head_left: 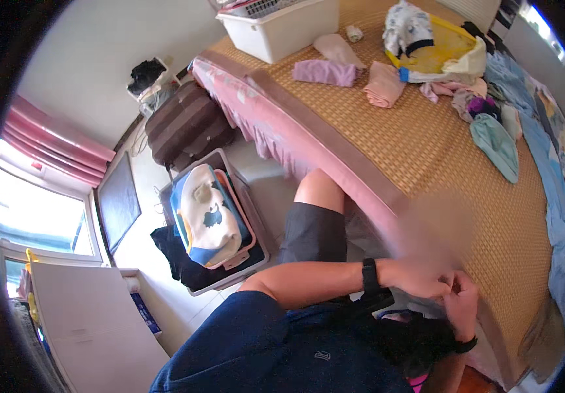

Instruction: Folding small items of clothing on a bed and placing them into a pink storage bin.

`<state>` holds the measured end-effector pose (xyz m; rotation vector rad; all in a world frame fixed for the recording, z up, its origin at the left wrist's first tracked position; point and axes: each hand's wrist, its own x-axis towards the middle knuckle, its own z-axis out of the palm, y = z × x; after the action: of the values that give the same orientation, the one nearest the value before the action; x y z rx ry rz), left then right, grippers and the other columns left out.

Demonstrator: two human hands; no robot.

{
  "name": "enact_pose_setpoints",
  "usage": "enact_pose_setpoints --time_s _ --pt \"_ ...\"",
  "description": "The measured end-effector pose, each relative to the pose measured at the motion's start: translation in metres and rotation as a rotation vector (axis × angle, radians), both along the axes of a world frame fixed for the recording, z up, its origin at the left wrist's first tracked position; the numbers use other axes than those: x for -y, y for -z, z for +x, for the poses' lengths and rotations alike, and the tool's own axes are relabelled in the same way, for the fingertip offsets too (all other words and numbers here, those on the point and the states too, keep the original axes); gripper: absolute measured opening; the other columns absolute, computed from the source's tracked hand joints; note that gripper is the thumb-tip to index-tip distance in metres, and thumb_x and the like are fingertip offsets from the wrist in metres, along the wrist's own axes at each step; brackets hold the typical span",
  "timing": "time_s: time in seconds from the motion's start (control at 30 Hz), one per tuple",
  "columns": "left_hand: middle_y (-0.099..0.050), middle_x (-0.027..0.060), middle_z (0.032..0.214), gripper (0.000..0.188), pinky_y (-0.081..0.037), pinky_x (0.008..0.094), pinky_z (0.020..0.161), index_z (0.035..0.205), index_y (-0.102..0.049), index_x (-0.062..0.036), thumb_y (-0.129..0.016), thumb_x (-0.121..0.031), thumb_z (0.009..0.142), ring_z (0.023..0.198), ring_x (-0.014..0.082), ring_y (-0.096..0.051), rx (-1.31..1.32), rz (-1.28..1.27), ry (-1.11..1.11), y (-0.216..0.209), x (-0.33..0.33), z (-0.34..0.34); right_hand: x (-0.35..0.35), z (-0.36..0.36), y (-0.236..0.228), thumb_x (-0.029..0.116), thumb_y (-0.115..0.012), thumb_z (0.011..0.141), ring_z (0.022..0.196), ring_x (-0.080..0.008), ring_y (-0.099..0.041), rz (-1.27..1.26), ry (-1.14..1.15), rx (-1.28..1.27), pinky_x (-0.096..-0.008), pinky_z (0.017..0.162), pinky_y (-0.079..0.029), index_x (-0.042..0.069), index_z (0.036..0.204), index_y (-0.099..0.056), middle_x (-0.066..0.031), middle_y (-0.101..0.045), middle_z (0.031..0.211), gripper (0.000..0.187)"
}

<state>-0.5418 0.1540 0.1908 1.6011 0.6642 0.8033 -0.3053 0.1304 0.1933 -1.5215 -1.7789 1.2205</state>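
My left hand (415, 278), with a black band on its wrist, reaches across in front of me at the bed's edge. Its fingers are curled in and meet the fingertips of my right hand (461, 305), which are pinched together. Whatever is between the fingers is too small or hidden to make out. Just below both hands is a dark, fuzzy-edged mass (420, 337) that I cannot identify. A blurred patch covers the area above my left hand.
The bed's woven mat (387, 150) holds folded pink clothes (384, 85), a lilac folded cloth (325, 73), a yellow tub (449, 52) with clothes, a mint garment (495, 145) and a white basket (282, 29). A grey bin (263, 245) of clothes and a brown suitcase (187, 128) stand on the floor.
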Motion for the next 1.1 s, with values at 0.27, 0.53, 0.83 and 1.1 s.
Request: enact_pose_setpoints --time_s 0.27,0.53,0.83,1.1 --pt "-0.077 0.0209 0.080 0.019 -0.058 0.0490 0.071 0.090 -0.080 0.0006 -0.072 -0.016 0.092 0.076 0.0378 -0.077 0.057 -0.033 -0.157 0.016 -0.025 -0.012 -0.048 -0.017 0.005 0.014 -0.073 0.107 0.058 -0.0104 -0.065 -0.148 -0.004 -0.077 -0.0259 0.049 -0.050 0.002 0.108 -0.070 -0.0037 -0.072 0.079 0.012" --pt "-0.079 0.0169 0.090 0.024 -0.061 0.0499 0.078 0.094 -0.082 -0.0054 -0.069 -0.026 0.097 0.088 0.0382 -0.078 -0.055 0.244 -0.381 -0.013 -0.051 -0.030 -0.075 -0.047 -0.018 0.018 -0.064 0.111 0.057 -0.0151 -0.071 -0.335 0.176 -0.050 -0.0275 0.044 -0.048 0.002 0.119 -0.071 -0.0092 -0.076 0.083 0.020" --pt "-0.079 0.0200 0.100 0.022 -0.061 0.0455 0.079 0.106 -0.079 -0.0020 -0.073 -0.023 0.103 0.090 0.0368 -0.078 -0.201 0.212 -0.370 0.030 -0.055 -0.025 -0.065 -0.050 -0.009 0.021 -0.066 0.114 0.067 -0.0183 -0.079 -0.331 0.135 -0.148 -0.0289 0.049 -0.056 -0.002 0.123 -0.072 -0.0113 -0.079 0.089 0.025" --pt "-0.080 0.0176 0.094 0.024 -0.061 0.0418 0.078 0.107 -0.081 -0.0017 -0.074 -0.025 0.103 0.087 0.0297 -0.079 -0.161 0.085 -0.329 0.033 -0.056 -0.028 -0.063 -0.045 -0.006 0.018 -0.067 0.111 0.069 -0.0193 -0.080 -0.322 0.064 -0.180 -0.0294 0.050 -0.057 -0.005 0.122 -0.072 -0.0123 -0.080 0.091 0.025"
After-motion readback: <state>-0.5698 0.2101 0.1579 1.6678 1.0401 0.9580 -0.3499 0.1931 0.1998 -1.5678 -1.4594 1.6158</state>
